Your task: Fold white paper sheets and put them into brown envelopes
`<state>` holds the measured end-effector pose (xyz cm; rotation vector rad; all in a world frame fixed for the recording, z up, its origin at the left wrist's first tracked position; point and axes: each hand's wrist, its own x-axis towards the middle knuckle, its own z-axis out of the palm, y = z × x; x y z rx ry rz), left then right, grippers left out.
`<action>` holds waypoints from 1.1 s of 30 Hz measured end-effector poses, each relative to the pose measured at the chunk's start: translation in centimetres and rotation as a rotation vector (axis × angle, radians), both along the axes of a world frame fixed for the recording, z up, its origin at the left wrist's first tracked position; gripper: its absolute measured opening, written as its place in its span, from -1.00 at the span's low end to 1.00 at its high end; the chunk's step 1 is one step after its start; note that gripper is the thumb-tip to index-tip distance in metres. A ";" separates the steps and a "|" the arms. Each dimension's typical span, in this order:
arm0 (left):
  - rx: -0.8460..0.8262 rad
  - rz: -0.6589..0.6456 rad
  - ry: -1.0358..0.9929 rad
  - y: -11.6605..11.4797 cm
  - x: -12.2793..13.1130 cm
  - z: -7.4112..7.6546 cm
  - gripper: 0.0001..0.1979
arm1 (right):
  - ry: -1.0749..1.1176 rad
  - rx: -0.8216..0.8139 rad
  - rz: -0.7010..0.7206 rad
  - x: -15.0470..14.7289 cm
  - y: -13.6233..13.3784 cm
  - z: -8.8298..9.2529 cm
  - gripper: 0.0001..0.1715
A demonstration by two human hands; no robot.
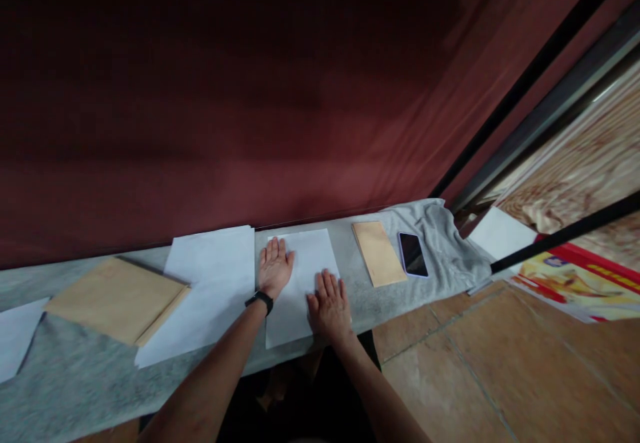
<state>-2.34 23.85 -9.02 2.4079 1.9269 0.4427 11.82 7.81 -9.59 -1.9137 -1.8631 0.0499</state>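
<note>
A white sheet of paper (305, 263) lies flat on the grey cloth in front of me. My left hand (275, 268), a dark band on its wrist, rests at the sheet's left edge with fingers stretched out. On the sheet's right side lies my right hand (331, 303), also flat with its fingers apart. Left of my left hand is a stack of white paper (215, 276), partly covered by brown envelopes (117, 296). A smaller brown envelope (379, 254) sits to the right of the sheet.
A phone (413, 254) with a dark screen lies beside the small envelope. The grey cloth (443, 250) bunches up at the right end. Another white sheet (17, 336) is at the far left. Behind stands a dark red wall (300, 130); a printed box (580, 276) is at the right.
</note>
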 end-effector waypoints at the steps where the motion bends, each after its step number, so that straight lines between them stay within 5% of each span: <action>1: 0.008 -0.003 -0.005 0.1 -0.1 0.0 -0.36 | -0.013 0.002 -0.028 0.5 -0.4 0.0 -0.34; 7: 0.090 -0.059 -0.048 -1.7 -0.2 0.0 -0.41 | -0.095 0.007 -0.090 2.2 -1.0 -0.1 -0.34; 13: 0.117 -0.377 -0.004 -12.0 1.9 -1.1 -0.43 | -0.124 0.023 -0.107 1.8 -1.0 -0.4 -0.37; 16: 0.126 -0.381 0.024 -15.3 1.4 -1.1 -0.43 | -0.131 0.023 -0.099 1.9 -1.0 -0.4 -0.37; 25: 0.151 -0.186 0.011 -15.2 -3.3 -0.6 -0.29 | -0.133 0.047 -0.114 2.0 -1.0 -0.3 -0.36; 30: 0.156 -0.147 0.066 -15.9 -2.7 0.4 -0.31 | -0.131 0.035 -0.108 2.1 -1.0 -0.5 -0.35; 33: 0.123 -0.146 0.111 -14.1 -1.7 1.4 -0.33 | -0.130 0.028 -0.108 2.1 -1.0 -0.5 -0.35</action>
